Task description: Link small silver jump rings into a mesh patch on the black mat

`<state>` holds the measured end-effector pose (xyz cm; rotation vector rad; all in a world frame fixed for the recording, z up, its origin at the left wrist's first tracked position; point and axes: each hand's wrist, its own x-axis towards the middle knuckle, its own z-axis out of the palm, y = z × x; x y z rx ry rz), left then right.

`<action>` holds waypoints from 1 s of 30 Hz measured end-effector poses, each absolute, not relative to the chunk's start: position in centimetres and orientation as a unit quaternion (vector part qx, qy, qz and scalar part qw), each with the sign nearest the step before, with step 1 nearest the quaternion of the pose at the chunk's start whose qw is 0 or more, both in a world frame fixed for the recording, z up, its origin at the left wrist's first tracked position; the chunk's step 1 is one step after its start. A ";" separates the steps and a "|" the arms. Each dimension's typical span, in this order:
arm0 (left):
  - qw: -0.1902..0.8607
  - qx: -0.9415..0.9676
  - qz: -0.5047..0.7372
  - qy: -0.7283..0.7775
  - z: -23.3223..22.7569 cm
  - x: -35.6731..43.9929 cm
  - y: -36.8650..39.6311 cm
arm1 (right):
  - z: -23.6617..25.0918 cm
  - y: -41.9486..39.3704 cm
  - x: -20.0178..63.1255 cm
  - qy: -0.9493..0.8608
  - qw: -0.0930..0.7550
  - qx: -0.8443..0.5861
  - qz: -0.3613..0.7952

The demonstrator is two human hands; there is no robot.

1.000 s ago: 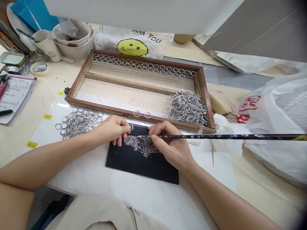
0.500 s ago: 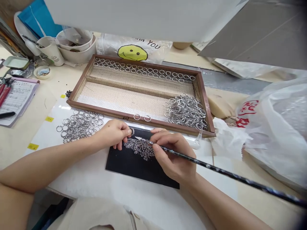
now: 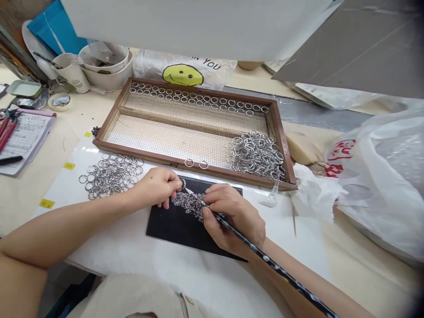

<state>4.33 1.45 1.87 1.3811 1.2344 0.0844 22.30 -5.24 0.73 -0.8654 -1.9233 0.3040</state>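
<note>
We have swung the long pick [image 3: 251, 247] round; its tip now meets the ring [image 3: 182, 183] pinched in our left hand [image 3: 155, 187]; our right hand [image 3: 236, 223] is closed round the shaft. The stone seems about to be set, above the black mat [image 3: 172, 229].

Now swings the long black stick tool [image 3: 251, 248] round: a second ago lying level and pointing off to the right, half a second ago slanting low to the right, now running steeply back along the right forearm. Draws the right hand [image 3: 233, 221] nearer the body, over the black mat [image 3: 172, 225]. Brings the tool's tip up against the small ring [image 3: 182, 183] pinched in the left hand [image 3: 158, 186].
</note>
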 end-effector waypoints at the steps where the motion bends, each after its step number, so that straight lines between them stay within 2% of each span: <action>1: 0.600 0.594 0.037 0.534 1.8 4.3 1.4 | 0.7 -5.3 22.3 -0.790 0.485 -0.354 0.126; 9: 0.599 0.591 0.031 0.540 1.7 4.3 1.5 | 1.1 -5.6 22.3 -0.797 0.455 -0.380 0.116; 30: 0.609 0.591 0.050 0.527 1.6 4.2 1.4 | 1.1 -5.5 22.2 -0.805 0.449 -0.376 0.094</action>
